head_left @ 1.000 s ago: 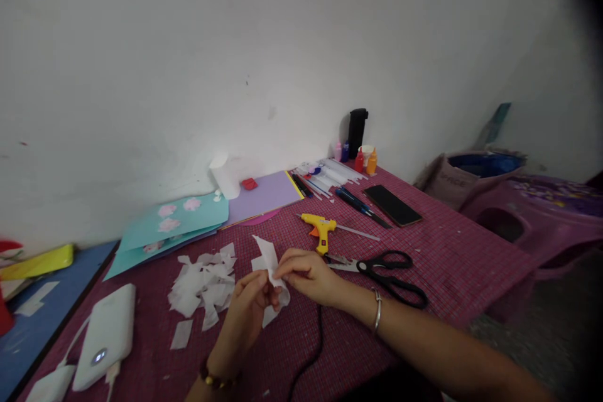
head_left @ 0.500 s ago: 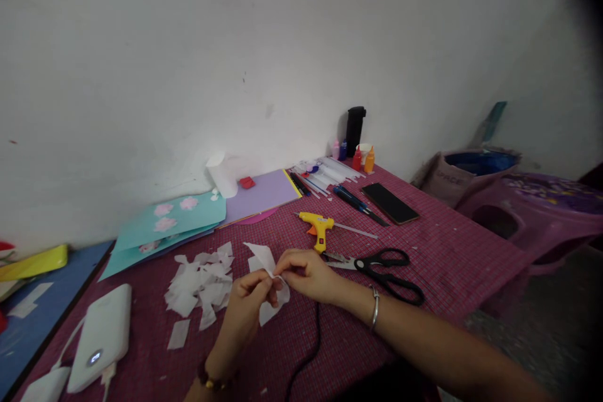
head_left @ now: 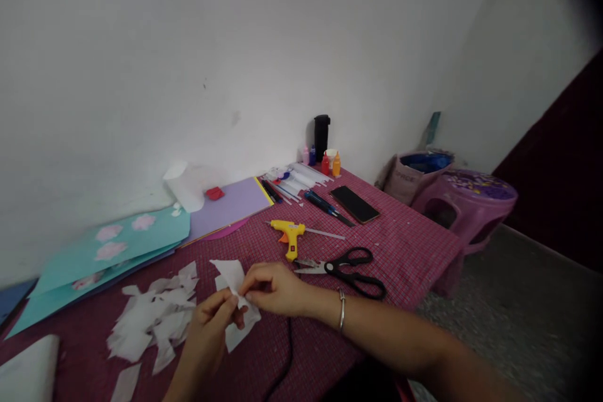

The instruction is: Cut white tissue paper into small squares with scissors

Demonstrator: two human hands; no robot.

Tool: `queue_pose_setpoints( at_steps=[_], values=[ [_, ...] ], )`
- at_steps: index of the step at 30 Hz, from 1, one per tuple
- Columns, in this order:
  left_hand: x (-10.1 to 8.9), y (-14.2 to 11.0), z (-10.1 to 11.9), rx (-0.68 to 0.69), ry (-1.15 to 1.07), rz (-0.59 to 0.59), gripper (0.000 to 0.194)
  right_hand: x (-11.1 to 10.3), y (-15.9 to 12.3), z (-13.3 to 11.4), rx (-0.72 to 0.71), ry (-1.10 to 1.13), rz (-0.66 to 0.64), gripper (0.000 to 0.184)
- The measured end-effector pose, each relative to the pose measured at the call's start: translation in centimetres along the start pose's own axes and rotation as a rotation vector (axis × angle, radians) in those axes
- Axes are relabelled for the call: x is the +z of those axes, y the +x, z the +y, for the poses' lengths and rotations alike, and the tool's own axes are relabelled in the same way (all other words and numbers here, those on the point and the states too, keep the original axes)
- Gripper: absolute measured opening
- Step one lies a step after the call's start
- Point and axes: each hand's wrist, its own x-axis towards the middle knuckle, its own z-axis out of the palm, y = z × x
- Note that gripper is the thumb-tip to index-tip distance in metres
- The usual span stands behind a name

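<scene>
A white sheet of thin paper [head_left: 230, 273] lies at the front middle of the table, partly hidden by my hands. My left hand [head_left: 217, 314] pinches white paper between thumb and fingers. Close against it, my right hand [head_left: 271, 289] is closed on the same bit of paper with its fingertips. Whether this bit is separate from the sheet below, I cannot tell. To the left lies a pile of white paper pieces [head_left: 155, 314]. Black-handled scissors [head_left: 339, 267] rest partly open, right of my right hand. A yellow glue gun [head_left: 289, 232] with a glue stick in it lies just beyond.
A phone [head_left: 355, 203], a blue cutter knife [head_left: 323, 202] and clear glue sticks [head_left: 301, 181] lie farther back. Small paint bottles [head_left: 336, 164] stand near the wall. Turquoise paper [head_left: 160, 223] with pink flowers is at left. A cable [head_left: 287, 358] runs to the front edge. A pink stool [head_left: 475, 201] stands right.
The view has swung to the right, so everything appears farther left. Both hands still hold the white paper, with only small finger movement.
</scene>
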Motion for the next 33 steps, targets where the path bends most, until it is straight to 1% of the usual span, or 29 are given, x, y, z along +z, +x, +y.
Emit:
queue_pose_setpoints(
  at_steps=[2,4,6,9,15,18,21,26,29,32,33],
  values=[
    [-0.2,0.0,0.3,0.061,0.190,-0.042,0.029,0.2,-0.1,0.2,0.051,-0.012,-0.005,0.010],
    [-0.3,-0.1,0.6,0.087,0.342,-0.094,0.029,0.3,-0.3,0.7,0.108,-0.008,-0.019,0.007],
    [-0.1,-0.2,0.8,0.087,0.413,-0.126,0.026,0.5,-0.4,1.2,0.153,0.003,-0.047,0.005],
    [0.3,-0.2,0.9,0.075,0.455,-0.150,0.023,0.6,-0.6,1.8,0.182,-0.014,-0.077,0.005],
    [0.3,-0.1,1.2,0.014,0.441,-0.148,0.023,0.5,-0.6,1.6,0.194,-0.026,-0.064,0.006],
    [0.1,0.0,1.1,0.013,0.415,-0.141,0.024,0.5,-0.6,1.4,0.193,-0.023,-0.038,0.007],
    [0.1,0.0,1.1,0.031,0.400,-0.108,0.027,0.5,-0.6,1.4,0.191,-0.032,-0.051,0.005],
    [0.7,-0.2,1.4,0.019,0.448,-0.060,0.026,0.5,-0.7,1.3,0.168,-0.233,-0.029,0.005],
    [0.7,-0.2,1.4,0.011,0.448,-0.060,0.021,0.5,-0.7,1.0,0.163,-0.271,-0.026,0.007],
    [0.3,0.1,0.7,0.000,0.341,-0.107,0.022,0.7,-0.8,0.8,0.146,-0.286,-0.044,0.010],
    [0.2,0.2,0.4,-0.020,0.283,-0.101,0.025,0.8,-0.8,0.8,0.124,-0.284,-0.057,0.012]
  ],
)
